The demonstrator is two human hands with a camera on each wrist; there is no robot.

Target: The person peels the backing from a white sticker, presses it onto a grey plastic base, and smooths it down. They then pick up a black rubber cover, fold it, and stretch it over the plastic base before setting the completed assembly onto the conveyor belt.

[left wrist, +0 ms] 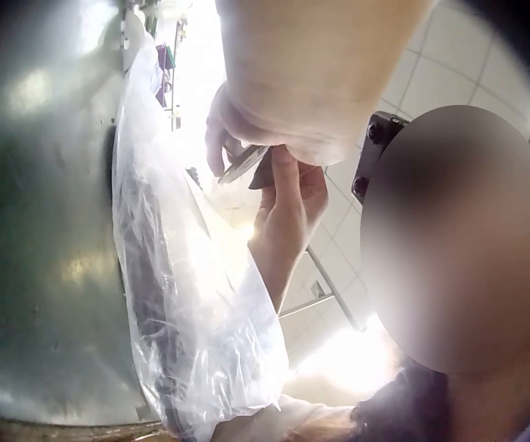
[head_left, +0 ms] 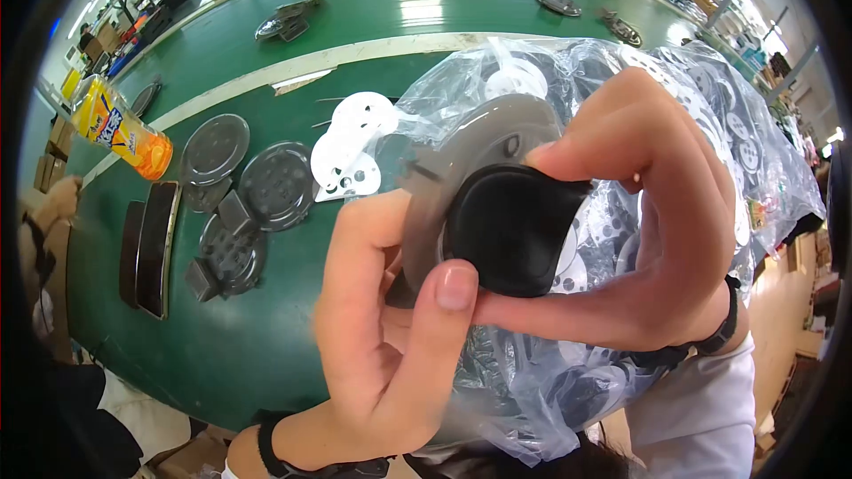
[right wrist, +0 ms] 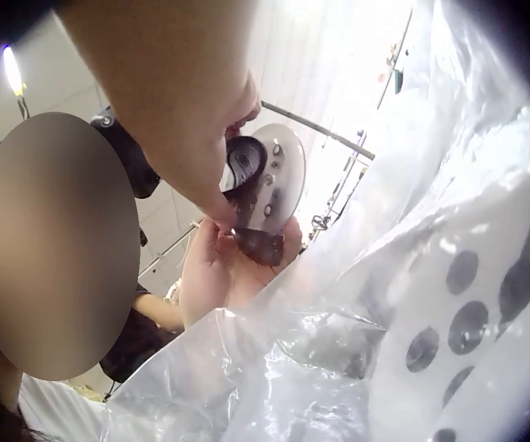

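Note:
In front of my chest, my left hand grips a round, see-through grey plastic disc by its lower left edge, the thumb in front and the fingers behind. My right hand pinches a black curved cap-like piece between thumb and finger and holds it over the face of the disc. The left thumb tip lies right at the lower edge of the black piece. Holes and small raised parts show on the disc in the right wrist view. Part of the disc is hidden behind the black piece and the fingers.
A large clear plastic bag of white perforated discs lies under and behind my hands. Several grey round parts, two dark curved strips and a drink bottle are on the green table. More parts sit on the green belt.

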